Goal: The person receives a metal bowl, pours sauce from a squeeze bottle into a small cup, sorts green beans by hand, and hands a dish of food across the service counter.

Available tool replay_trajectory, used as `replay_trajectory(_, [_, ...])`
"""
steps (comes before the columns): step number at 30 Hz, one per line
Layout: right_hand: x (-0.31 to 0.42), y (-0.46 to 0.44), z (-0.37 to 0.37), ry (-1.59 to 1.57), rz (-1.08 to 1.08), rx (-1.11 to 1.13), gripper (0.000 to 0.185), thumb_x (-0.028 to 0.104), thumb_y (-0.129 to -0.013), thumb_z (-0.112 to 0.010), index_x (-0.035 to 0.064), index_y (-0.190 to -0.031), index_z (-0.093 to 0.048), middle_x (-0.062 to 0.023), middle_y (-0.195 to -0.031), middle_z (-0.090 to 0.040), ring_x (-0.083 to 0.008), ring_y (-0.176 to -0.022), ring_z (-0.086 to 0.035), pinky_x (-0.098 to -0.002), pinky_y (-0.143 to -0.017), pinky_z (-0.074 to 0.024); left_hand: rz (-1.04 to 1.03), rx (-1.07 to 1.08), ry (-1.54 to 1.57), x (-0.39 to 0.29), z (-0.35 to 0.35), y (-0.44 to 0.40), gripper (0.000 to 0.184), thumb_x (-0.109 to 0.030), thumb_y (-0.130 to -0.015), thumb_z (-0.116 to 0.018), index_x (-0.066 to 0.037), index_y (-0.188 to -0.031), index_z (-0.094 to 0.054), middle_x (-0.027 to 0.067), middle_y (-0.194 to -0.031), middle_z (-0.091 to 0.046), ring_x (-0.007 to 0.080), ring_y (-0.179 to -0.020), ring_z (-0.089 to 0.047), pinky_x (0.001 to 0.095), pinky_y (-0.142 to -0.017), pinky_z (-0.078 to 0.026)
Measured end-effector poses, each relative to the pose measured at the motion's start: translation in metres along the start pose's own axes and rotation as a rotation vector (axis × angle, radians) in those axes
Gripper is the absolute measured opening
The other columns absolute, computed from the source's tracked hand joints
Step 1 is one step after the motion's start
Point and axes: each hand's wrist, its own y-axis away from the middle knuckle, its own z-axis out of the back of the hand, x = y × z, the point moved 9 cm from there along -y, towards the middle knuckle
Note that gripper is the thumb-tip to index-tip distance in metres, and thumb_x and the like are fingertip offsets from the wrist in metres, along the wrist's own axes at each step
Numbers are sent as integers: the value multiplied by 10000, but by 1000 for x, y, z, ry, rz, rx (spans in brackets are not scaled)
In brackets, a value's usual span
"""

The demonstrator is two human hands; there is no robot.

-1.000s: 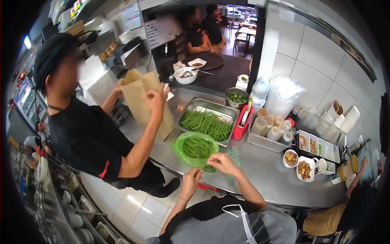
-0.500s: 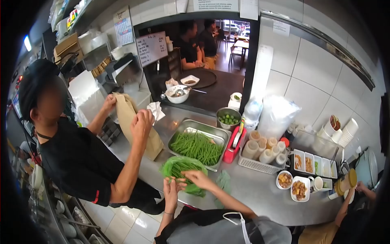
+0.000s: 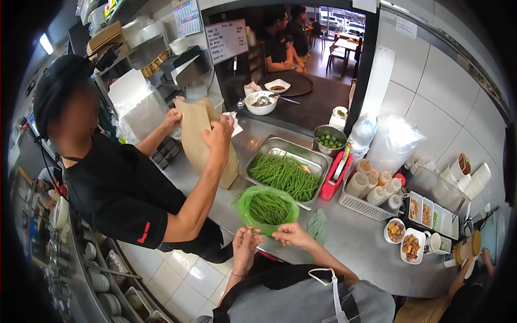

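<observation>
My left hand (image 3: 246,250) and my right hand (image 3: 293,235) are close together at the near side of a green plastic bag (image 3: 243,203) full of green beans. Both are closed in a pinch, with a thin green bean (image 3: 263,232) between their fingertips. The open bag rests on the steel counter. Just beyond it, a metal tray (image 3: 321,161) holds a pile of green beans (image 3: 286,175). To the right of the bag lies a crumpled green cloth or plastic (image 3: 318,226).
On the left a co-worker (image 3: 113,177) holds a brown paper bag (image 3: 202,134) upright. Beyond the tray stand a pot of small green fruits (image 3: 329,141) and a red tape dispenser (image 3: 335,176). A basket of bottles (image 3: 366,208) and bowls of food (image 3: 412,246) stand to the right.
My hands have drawn back from over the beans to the bag's near edge, my right hand now pinching. The view has shifted, and the co-worker still holds the paper bag.
</observation>
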Motion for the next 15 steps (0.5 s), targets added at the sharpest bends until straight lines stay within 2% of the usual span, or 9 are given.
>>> replay_trajectory(2, [3, -2, -9, -54, 9, 17, 189, 177, -875, -615, 5, -945, -647, -2, -724, -614, -59, -607, -544, -201, -538, -425, 57, -114, 194, 6, 21, 6, 111, -117, -945, -464, -48, -1026, -496, 125, -969, -607, 165, -796, -623, 295, -742, -534])
replay_trajectory(4, [26, 0, -30, -80, 138, 160, 212, 171, -879, -610, 7, -1011, -631, -5, -763, -615, -58, -635, -539, -208, -556, -435, 38, -202, 313, 7, 45, 8, 98, -112, -939, -476, -63, -1006, -529, 115, -963, -617, 162, -801, -619, 296, -746, -539])
replay_trajectory(5, [41, -3, -27, -25, 231, 156, 195, 189, -883, -605, 18, -973, -636, 3, -763, -602, -58, -605, -531, -204, -536, -436, 16, -220, 320, 4, 54, 10, 100, -123, -939, -479, -70, -1003, -535, 101, -948, -621, 154, -800, -617, 292, -744, -538])
replay_trajectory(8, [61, -33, 21, 272, 381, -184, 169, 135, -853, -603, 6, -956, -637, -22, -760, -614, -70, -636, -555, -218, -555, -465, -35, -244, 323, -11, 61, 14, 124, -172, -946, -473, -91, -1000, -550, 44, -873, -620, 116, -734, -589, 264, -699, -525])
replay_trajectory(9, [71, -40, 29, 467, 351, -296, 155, 118, -831, -590, 7, -931, -634, -87, -775, -629, -169, -673, -611, -299, -602, -496, -17, -257, 314, -8, 67, 13, 168, -226, -951, -459, -98, -1007, -553, 19, -802, -589, 101, -664, -542, 263, -643, -490])
replay_trajectory(10, [58, -56, 30, 467, 338, -298, 155, 118, -831, -590, 7, -931, -634, -87, -775, -629, -169, -673, -611, -299, -602, -496, -7, -263, 317, -3, 73, 15, 168, -226, -951, -459, -98, -1007, -553, 19, -802, -589, 101, -664, -542, 263, -643, -490])
replay_trajectory(12, [43, -90, 30, 887, 449, -426, 150, 113, -795, -620, 38, -920, -655, -102, -759, -637, -238, -636, -612, -314, -607, -489, 143, -73, 456, 8, 56, 11, 192, -237, -947, -446, -99, -1015, -560, -15, -707, -526, 124, -686, -528, 281, -658, -457])
replay_trajectory(13, [37, -99, 26, 889, 454, -425, 150, 113, -795, -620, 38, -920, -655, -102, -759, -637, -238, -636, -612, -314, -607, -489, 182, -119, 419, 14, 53, 12, 199, -242, -951, -428, -112, -1029, -556, -7, -672, -464, 135, -656, -483, 288, -641, -428])
replay_trajectory(15, [23, -109, 16, 1102, 281, -457, 121, 127, -776, -614, 52, -867, -641, -144, -813, -635, -364, -775, -604, -444, -706, -477, 207, -79, 436, 17, 40, 15, 197, -244, -953, -425, -120, -1040, -551, 0, -683, -472, 138, -655, -486, 290, -641, -431])
